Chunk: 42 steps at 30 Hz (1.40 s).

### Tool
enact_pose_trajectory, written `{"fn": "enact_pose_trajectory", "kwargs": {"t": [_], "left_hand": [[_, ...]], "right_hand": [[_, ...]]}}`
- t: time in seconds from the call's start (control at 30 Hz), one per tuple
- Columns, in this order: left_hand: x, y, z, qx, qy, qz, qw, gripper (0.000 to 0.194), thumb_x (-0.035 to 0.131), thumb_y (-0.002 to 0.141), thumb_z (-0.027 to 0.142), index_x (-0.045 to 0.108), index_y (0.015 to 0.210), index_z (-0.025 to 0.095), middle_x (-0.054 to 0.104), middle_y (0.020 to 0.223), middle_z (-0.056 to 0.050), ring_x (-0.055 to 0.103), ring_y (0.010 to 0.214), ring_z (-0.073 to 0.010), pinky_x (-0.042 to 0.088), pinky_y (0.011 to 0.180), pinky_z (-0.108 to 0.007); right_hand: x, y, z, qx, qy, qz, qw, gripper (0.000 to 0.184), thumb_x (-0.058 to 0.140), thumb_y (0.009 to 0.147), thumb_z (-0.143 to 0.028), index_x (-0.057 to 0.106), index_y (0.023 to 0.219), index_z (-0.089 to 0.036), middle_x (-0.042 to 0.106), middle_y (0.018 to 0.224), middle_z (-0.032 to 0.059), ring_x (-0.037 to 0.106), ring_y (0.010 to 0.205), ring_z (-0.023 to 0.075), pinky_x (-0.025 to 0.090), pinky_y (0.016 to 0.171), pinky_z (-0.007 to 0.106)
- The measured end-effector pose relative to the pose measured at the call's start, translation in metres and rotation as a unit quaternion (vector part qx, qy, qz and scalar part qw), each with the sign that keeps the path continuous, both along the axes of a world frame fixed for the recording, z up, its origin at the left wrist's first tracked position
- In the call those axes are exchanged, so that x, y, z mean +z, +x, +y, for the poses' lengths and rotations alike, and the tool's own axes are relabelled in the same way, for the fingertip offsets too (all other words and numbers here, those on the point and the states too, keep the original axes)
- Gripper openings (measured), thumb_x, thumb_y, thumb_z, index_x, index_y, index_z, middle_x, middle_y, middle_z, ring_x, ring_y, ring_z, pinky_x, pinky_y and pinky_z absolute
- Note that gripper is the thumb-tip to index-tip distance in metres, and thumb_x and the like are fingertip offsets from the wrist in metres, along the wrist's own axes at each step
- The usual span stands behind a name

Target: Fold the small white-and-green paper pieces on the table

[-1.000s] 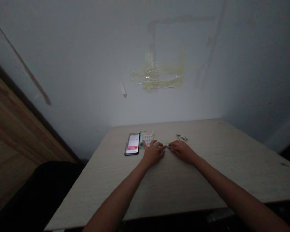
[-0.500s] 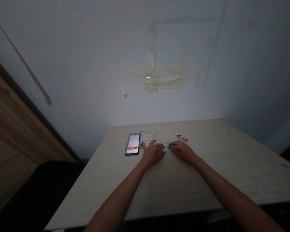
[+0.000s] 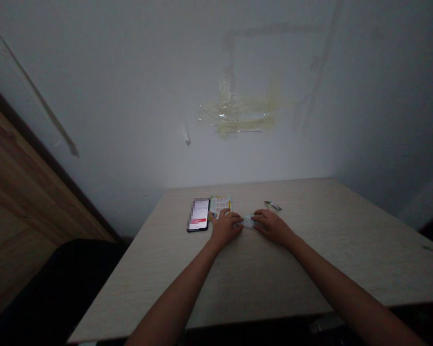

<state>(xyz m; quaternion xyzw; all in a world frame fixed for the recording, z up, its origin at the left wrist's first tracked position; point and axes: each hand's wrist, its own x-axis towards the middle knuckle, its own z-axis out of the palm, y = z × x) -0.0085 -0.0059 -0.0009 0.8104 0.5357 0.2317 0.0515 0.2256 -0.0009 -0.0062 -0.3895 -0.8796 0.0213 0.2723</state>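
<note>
A small pale piece of paper [image 3: 248, 221], with light green showing at its upper edge, lies on the table between my hands. My left hand [image 3: 225, 228] rests palm down with its fingers spread, its fingertips at the paper's left end and its thumb stretched out beside the phone. Over the paper's right end lie the fingertips of my right hand [image 3: 273, 227], slightly apart and flat. Just beyond my left hand is a printed card or booklet [image 3: 222, 202] with rows of small red pictures, partly covered by the fingers.
To the left of the booklet lies a phone [image 3: 198, 215] with its screen lit. A small folded printed paper [image 3: 273, 206] sits beyond my right hand. The pale wooden table [image 3: 346, 230] meets a wall [image 3: 130, 96] with peeling tape. A dark object [image 3: 57, 283] stands left of the table.
My right hand's fingers have gone from bunched together at the paper to lying more spread over its end. More of the paper's pale surface shows. My left hand has shifted slightly left.
</note>
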Motion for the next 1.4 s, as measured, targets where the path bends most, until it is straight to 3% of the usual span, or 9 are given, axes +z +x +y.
{"fn": "enact_pose_trajectory", "kwargs": {"t": [0.23, 0.43, 0.6, 0.8, 1.17, 1.4], "left_hand": [[-0.003, 0.001, 0.001, -0.002, 0.019, 0.005, 1.0, 0.021, 0.062, 0.087, 0.043, 0.07, 0.106, 0.043, 0.068, 0.12, 0.003, 0.042, 0.129, -0.031, -0.002, 0.104, -0.079], [-0.006, 0.001, 0.002, -0.009, 0.037, 0.002, 0.999, 0.021, 0.064, 0.086, 0.042, 0.07, 0.106, 0.042, 0.068, 0.119, 0.002, 0.044, 0.127, -0.0303, -0.002, 0.104, -0.08], [-0.001, 0.001, -0.002, 0.0, 0.067, -0.007, 0.998, 0.023, 0.062, 0.087, 0.04, 0.071, 0.108, 0.036, 0.069, 0.116, -0.002, 0.048, 0.124, -0.0291, 0.002, 0.109, -0.075], [0.004, 0.0, -0.011, -0.05, 0.078, -0.014, 0.996, 0.019, 0.06, 0.089, 0.035, 0.073, 0.102, 0.035, 0.074, 0.108, -0.001, 0.052, 0.121, -0.0279, -0.01, 0.109, -0.073], [0.002, 0.003, -0.016, -0.073, 0.107, 0.013, 0.992, 0.02, 0.055, 0.092, 0.034, 0.072, 0.102, 0.036, 0.075, 0.106, 0.003, 0.053, 0.125, -0.0261, -0.016, 0.109, -0.071], [0.003, 0.003, -0.017, -0.067, 0.113, 0.022, 0.991, 0.022, 0.054, 0.093, 0.036, 0.071, 0.106, 0.037, 0.075, 0.108, 0.003, 0.054, 0.125, -0.0263, -0.005, 0.113, -0.071]], "right_hand": [[0.002, -0.018, -0.006, -0.04, -0.004, -0.004, 0.999, 0.032, 0.067, 0.084, -0.037, 0.069, 0.109, -0.017, 0.064, 0.112, 0.0132, 0.059, 0.104, 0.0237, 0.05, 0.091, 0.037], [0.005, -0.02, -0.006, -0.041, -0.003, 0.002, 0.999, 0.025, 0.062, 0.088, -0.032, 0.07, 0.105, -0.016, 0.067, 0.106, 0.0105, 0.06, 0.1, 0.021, 0.049, 0.09, 0.033], [-0.002, -0.016, -0.002, -0.085, 0.005, -0.008, 0.996, 0.026, 0.056, 0.092, -0.033, 0.07, 0.109, -0.02, 0.069, 0.108, 0.0083, 0.061, 0.101, 0.0198, 0.048, 0.091, 0.031], [-0.004, -0.015, 0.002, -0.137, 0.01, -0.038, 0.99, 0.029, 0.05, 0.095, -0.034, 0.071, 0.112, -0.022, 0.07, 0.11, 0.0086, 0.062, 0.103, 0.0203, 0.046, 0.094, 0.032], [-0.009, -0.013, 0.008, -0.131, 0.032, -0.067, 0.989, 0.03, 0.048, 0.097, -0.034, 0.069, 0.116, -0.024, 0.069, 0.109, 0.0091, 0.062, 0.098, 0.0204, 0.045, 0.091, 0.033], [-0.008, -0.013, 0.008, -0.122, 0.037, -0.068, 0.989, 0.03, 0.048, 0.097, -0.034, 0.068, 0.116, -0.024, 0.068, 0.109, 0.0093, 0.061, 0.098, 0.0209, 0.045, 0.09, 0.035]]}}
